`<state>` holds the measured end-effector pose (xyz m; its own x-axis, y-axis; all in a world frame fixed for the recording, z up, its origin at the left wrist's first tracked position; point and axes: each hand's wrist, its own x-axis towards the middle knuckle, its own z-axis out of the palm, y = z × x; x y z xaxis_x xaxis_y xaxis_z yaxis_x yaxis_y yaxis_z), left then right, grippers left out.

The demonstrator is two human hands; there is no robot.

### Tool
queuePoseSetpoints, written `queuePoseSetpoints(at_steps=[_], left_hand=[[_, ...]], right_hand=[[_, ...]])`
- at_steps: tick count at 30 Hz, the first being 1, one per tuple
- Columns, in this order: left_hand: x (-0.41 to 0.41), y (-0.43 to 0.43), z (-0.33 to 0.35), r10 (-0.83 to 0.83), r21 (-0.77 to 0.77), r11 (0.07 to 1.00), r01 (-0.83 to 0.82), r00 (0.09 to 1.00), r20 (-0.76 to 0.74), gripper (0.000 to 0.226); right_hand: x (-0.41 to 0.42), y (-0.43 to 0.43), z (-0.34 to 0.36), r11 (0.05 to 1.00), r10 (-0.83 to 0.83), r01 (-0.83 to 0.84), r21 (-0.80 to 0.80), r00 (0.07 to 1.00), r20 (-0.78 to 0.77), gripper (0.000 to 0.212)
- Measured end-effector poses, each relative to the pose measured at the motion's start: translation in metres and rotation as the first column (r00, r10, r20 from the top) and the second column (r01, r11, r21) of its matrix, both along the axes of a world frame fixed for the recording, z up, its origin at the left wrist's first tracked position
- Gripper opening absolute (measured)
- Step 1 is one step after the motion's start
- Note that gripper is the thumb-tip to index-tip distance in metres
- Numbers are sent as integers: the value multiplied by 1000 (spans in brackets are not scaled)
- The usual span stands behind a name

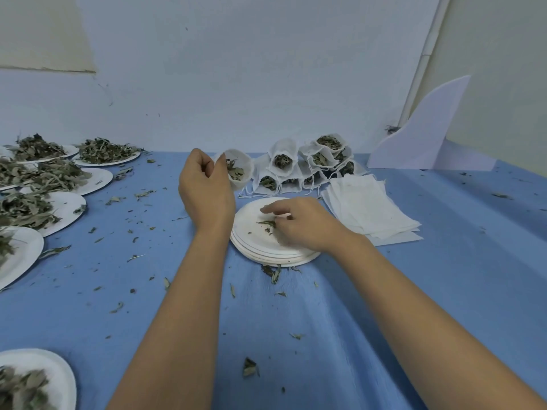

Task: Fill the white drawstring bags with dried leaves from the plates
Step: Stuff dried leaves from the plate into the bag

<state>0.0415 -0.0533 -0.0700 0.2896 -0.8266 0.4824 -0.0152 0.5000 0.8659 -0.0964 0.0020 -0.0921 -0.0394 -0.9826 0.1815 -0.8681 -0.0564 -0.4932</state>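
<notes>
Left hand [204,184]: grip closed on open drawstring bag [238,168], part-filled, above the bench [444,291]. Right hand [299,223]: pinching last dried leaves [268,224] off top plate [263,232]. Risk: crumbly scraps spilling beside the bag's narrow mouth.

White plates [260,250] and bags [370,202], grey-green dried leaves [106,150], plain blue tablecloth [444,291].

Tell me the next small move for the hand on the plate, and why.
Probably pinch up the last few dried leaves and carry them to the open drawstring bag. The right hand rests on the nearly bare top plate of the stack, while the left hand holds the partly filled bag with its mouth open.
</notes>
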Motion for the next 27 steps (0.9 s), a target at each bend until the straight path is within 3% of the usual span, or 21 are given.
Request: queuePoseSetpoints(at_steps=[7, 16, 18, 21, 22, 24, 26, 27], left_hand=[[0, 1, 0, -6, 45, 999, 4, 999, 35, 45], [-8, 3, -4, -111, 65, 992, 110, 993, 26, 43], [-8, 1, -6, -129, 84, 989, 125, 991, 42, 42], [-9, -2, -8, -146, 121, 982, 143, 989, 22, 36], [-9, -2, -9, -150, 135, 980, 147, 989, 10, 34], [-10, -2, -10, -156, 151, 977, 153, 988, 6, 32], [-11, -1, -10, -171, 156, 974, 167, 985, 16, 31], [-12, 0, -10, -183, 160, 971, 177, 983, 22, 29]], right_hand=[[8, 2, 0, 994, 89, -102, -41, 965, -247, 27], [12, -4, -9, 992, 31, -63, -108, 960, -277, 34], [13, -4, -9, 990, -23, 1, -139, 988, -156, 33], [7, 1, 4, 972, -121, 153, -180, 977, 176, 27], [3, 5, 12, 963, -128, 197, -182, 935, 332, 24], [-4, 13, 30, 961, -55, 216, -172, 760, 648, 24], [-5, 20, 44, 967, 52, 171, -190, 594, 803, 24], [-2, 21, 48, 968, 85, 149, -204, 567, 819, 23]])
